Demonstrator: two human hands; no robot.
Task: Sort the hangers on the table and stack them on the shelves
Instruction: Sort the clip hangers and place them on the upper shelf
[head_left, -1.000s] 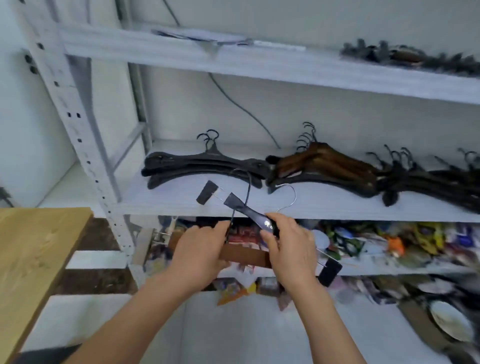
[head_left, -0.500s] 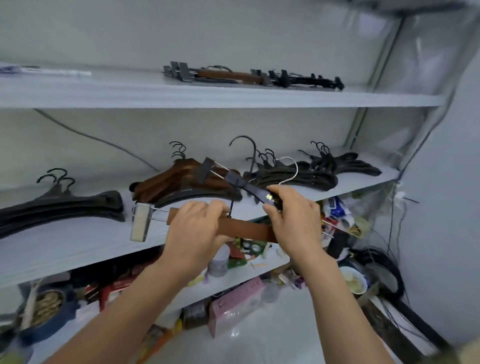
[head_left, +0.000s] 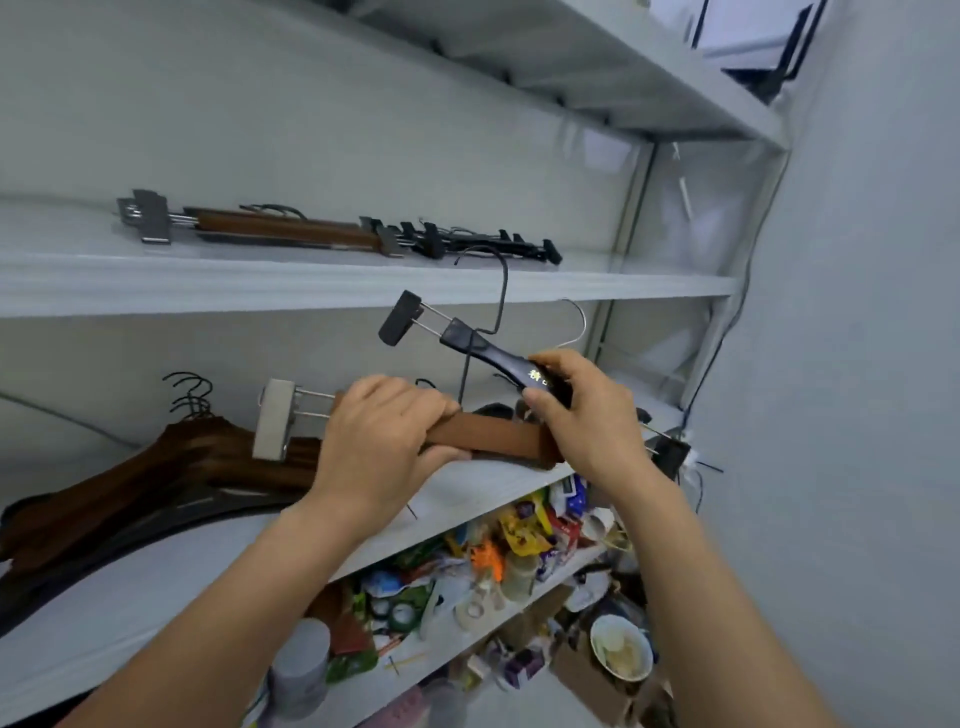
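Brown clip hanger (head_left: 493, 441) lies nearly level before the middle shelf (head_left: 467, 493), long axis left to right, metal clip pointing left, the fingers of the left hand (head_left: 384, 441) curled over its bar. The black clip hanger (head_left: 488, 353) slants up-left, its clip in front of the edge of the upper shelf (head_left: 311, 291), gripped mid-bar by the fingers of the right hand (head_left: 587, 415). Half a second ago the grips matched, but both hangers sat lower.

Brown and black hangers against pale grey shelves (head_left: 311, 291)
The brown clip hanger (head_left: 493, 441) has a silver clip (head_left: 272, 426); above it the black clip hanger (head_left: 488, 353) bears gold lettering (head_left: 537, 375); left of it lie dark brown hangers (head_left: 130, 483); below it, packets (head_left: 519, 525) in orange, yellow and green
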